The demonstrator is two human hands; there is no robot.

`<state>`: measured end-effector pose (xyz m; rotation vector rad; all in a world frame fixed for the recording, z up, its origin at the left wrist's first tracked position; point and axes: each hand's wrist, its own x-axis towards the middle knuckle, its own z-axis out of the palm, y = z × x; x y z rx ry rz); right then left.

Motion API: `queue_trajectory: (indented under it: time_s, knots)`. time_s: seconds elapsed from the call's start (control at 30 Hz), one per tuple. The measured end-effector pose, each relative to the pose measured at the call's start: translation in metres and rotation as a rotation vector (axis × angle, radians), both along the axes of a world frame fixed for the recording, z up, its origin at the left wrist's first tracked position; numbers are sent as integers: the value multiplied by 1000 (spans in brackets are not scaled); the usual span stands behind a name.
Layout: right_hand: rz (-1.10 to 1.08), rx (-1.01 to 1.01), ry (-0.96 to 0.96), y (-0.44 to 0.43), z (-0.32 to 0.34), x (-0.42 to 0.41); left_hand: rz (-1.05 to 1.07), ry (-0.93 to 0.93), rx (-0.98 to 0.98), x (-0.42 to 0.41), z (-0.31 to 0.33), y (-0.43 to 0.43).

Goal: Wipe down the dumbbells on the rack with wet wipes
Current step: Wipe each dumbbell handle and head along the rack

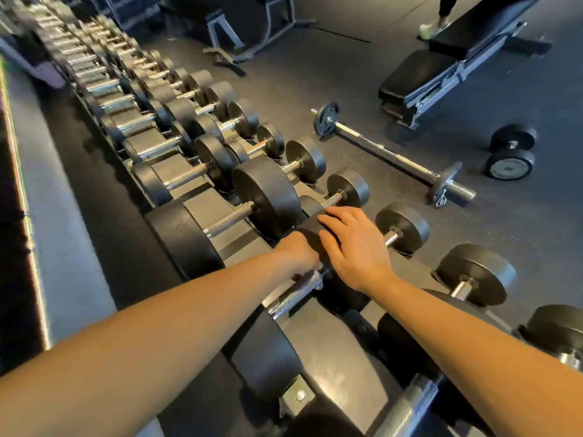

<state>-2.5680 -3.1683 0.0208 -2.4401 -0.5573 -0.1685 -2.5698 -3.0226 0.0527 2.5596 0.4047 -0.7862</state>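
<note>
A long two-tier rack [299, 395] holds several black dumbbells with chrome handles, running from the near right to the far left. My left hand [298, 255] grips the knurled chrome handle [291, 299] of a large upper-tier dumbbell close in front of me. A pale bit shows under its fingers; I cannot tell whether it is a wipe. My right hand [353, 246] lies flat, fingers straight, on that dumbbell's far black head [307, 236]. Its near head [265, 357] sits lower in the view. Smaller dumbbells [402, 227] sit on the lower tier to the right.
On the dark rubber floor to the right lie a short barbell [391, 156] with small plates and two loose dumbbells [511, 154]. A black adjustable bench [441, 67] stands behind them, with a person's foot [430, 29] beside it. A grey machine frame [252, 29] is at the far end.
</note>
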Motion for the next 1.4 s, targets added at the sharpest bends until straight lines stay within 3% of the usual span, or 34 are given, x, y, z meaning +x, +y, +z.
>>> queue_trajectory:
  time_s: [0.07, 0.13, 0.27, 0.4, 0.6, 0.73, 0.83, 0.97, 1.13, 1.27, 1.33, 1.4]
  knots:
    - [5, 8, -10, 0, -2, 0, 111, 179, -64, -3, 6, -1]
    - [15, 19, -16, 0, -5, 0, 137, 225, -65, -11, 5, 0]
    - [35, 33, -28, -2, -6, 2, -59, 20, 131, -19, 5, -6]
    - [19, 37, 3, -2, -7, 1, -232, -172, 209, -46, 2, -18]
    - [7, 77, -2, -2, -7, 0, 238, 23, -87, -17, -19, -20]
    - [5, 95, 0, -3, -8, -1, 101, 101, -40, -6, -15, -21]
    - [11, 95, 8, -3, -8, -1, -82, -78, 114, -25, 0, -16]
    - [7, 98, 13, -2, -8, -1, 2, -171, 82, -46, -4, -12]
    - [-5, 103, -5, -1, -10, -1, 302, 11, -92, -14, -9, -12]
    - [-4, 94, -8, -1, -10, 0, 453, 536, -366, -2, -24, -6]
    - [-1, 90, -4, -2, -11, 0, 503, 516, -400, 0, -35, -1]
    - [-1, 97, -5, -1, -12, 1, 393, 284, -269, -3, -30, -1]
